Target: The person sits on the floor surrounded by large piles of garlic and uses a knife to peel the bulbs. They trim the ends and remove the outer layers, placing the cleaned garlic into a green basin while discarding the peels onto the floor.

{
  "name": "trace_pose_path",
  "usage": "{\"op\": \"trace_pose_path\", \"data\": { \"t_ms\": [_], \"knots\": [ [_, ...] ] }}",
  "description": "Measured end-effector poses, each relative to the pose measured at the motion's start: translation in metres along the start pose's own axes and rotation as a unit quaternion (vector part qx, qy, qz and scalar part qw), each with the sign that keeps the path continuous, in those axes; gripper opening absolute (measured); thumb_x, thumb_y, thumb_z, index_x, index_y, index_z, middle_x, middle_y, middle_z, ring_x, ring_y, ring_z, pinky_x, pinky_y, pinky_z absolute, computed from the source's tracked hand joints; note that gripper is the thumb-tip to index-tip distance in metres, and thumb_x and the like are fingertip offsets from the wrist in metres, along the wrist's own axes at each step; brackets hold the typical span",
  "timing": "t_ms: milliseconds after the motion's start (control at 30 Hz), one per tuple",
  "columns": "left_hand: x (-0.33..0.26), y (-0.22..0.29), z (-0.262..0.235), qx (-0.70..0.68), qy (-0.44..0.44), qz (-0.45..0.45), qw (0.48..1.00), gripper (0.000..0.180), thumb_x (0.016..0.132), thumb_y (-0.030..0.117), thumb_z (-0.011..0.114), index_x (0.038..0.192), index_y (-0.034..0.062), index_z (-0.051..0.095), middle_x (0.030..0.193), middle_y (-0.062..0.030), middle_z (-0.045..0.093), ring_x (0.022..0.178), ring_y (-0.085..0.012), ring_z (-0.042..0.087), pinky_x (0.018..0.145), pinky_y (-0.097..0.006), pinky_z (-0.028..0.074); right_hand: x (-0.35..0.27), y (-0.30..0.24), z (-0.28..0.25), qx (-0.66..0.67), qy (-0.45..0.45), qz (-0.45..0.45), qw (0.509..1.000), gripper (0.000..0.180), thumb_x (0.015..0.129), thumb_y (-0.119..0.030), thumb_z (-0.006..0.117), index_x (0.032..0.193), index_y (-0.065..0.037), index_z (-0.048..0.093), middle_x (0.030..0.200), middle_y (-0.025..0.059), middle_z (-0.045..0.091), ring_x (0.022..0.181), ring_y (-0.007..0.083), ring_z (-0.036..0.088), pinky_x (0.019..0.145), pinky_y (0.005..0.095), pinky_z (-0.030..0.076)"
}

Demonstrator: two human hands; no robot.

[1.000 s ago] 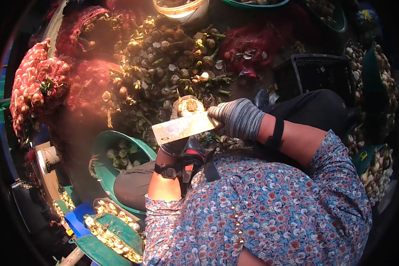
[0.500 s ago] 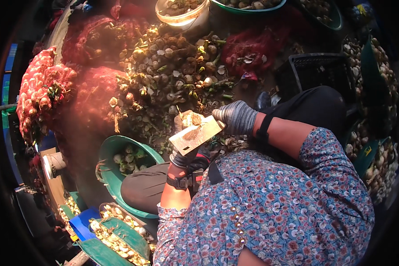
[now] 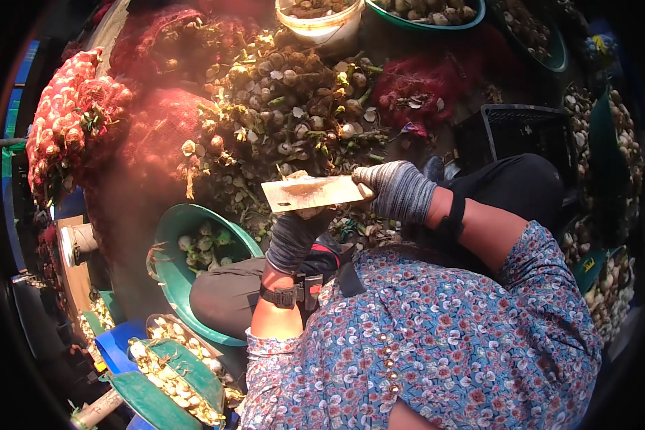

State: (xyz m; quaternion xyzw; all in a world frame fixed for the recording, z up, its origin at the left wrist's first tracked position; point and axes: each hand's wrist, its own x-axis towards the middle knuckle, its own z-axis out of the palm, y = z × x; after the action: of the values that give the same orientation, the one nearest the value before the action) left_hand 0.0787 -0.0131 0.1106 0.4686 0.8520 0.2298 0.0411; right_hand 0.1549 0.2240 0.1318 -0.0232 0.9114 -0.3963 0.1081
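Observation:
My right hand (image 3: 395, 188), in a grey striped knit glove, is closed round the near end of a broad rectangular cleaver (image 3: 337, 192). The blade is soiled, has a small slot at its left end, and lies across my left hand (image 3: 297, 233). That gloved hand is closed beneath it, fingers mostly hidden. A bit of a garlic bulb (image 3: 299, 175) pokes out above the blade's upper edge; the rest is covered. Beyond my hands spreads a large heap of garlic (image 3: 287, 107) with stalks and loose skins.
A green tub (image 3: 166, 247) with a few bulbs stands by my left knee. Red mesh sacks (image 3: 158, 136) lie at the left. A white bucket (image 3: 330, 29) and green basin (image 3: 437, 23) stand at the back, a black crate (image 3: 512, 129) at the right.
The cleaver has turned flatter toward level and now covers the garlic bulb that showed before. My right hand has shifted slightly right, and the view has moved a little.

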Motion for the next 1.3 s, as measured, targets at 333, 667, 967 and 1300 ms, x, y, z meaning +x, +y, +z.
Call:
{"op": "trace_pose_path", "data": {
  "t_ms": [333, 667, 967, 1300],
  "knots": [
    [0.011, 0.029, 0.027, -0.606, 0.118, -0.190, 0.764, 0.092, 0.082, 0.044, 0.076, 0.150, 0.0049, 0.028, 0.142, -0.0173, 0.044, 0.124, -0.0281, 0.051, 0.109, -0.039, 0.039, 0.001, 0.003, 0.026, 0.521, 0.051, -0.002, 0.852, 0.048, 0.081, -0.022, 0.082, 0.120, -0.003, 0.062, 0.108, 0.0057, 0.070, 0.098, 0.0112, 0.063, 0.088, 0.0287, 0.051],
    [0.010, 0.000, 0.048, -0.391, 0.009, -0.210, 0.896, 0.036, 0.097, 0.025, 0.060, 0.126, 0.0044, 0.058, 0.119, -0.0129, 0.066, 0.111, -0.0283, 0.062, 0.096, -0.039, 0.048, -0.002, 0.002, -0.017, -0.039, -0.049, -0.031, 0.998, 0.039, 0.075, -0.023, 0.074, 0.110, -0.009, 0.065, 0.107, 0.0139, 0.068, 0.098, 0.0359, 0.064, 0.083, 0.0423, 0.053],
    [-0.022, -0.026, -0.163, 0.200, -0.050, -0.358, 0.911, 0.030, 0.085, 0.019, 0.070, 0.113, 0.0063, 0.067, 0.100, -0.0198, 0.069, 0.091, -0.0364, 0.068, 0.081, -0.044, 0.053, 0.010, 0.063, -0.015, 0.000, -0.009, 0.212, 0.977, 0.031, 0.085, -0.026, 0.065, 0.106, -0.004, 0.064, 0.091, 0.0203, 0.069, 0.088, 0.0373, 0.067, 0.077, 0.0447, 0.052],
    [0.142, -0.061, 0.005, 0.078, -0.197, -0.045, 0.976, 0.037, 0.089, 0.024, 0.064, 0.122, 0.0091, 0.063, 0.115, -0.0181, 0.066, 0.109, -0.0363, 0.060, 0.096, -0.044, 0.047, 0.028, 0.029, -0.071, 0.367, 0.249, 0.188, 0.876, 0.025, 0.091, -0.026, 0.069, 0.096, -0.003, 0.063, 0.074, 0.0051, 0.064, 0.066, 0.0131, 0.056, 0.064, 0.0321, 0.048]
  ]
}}
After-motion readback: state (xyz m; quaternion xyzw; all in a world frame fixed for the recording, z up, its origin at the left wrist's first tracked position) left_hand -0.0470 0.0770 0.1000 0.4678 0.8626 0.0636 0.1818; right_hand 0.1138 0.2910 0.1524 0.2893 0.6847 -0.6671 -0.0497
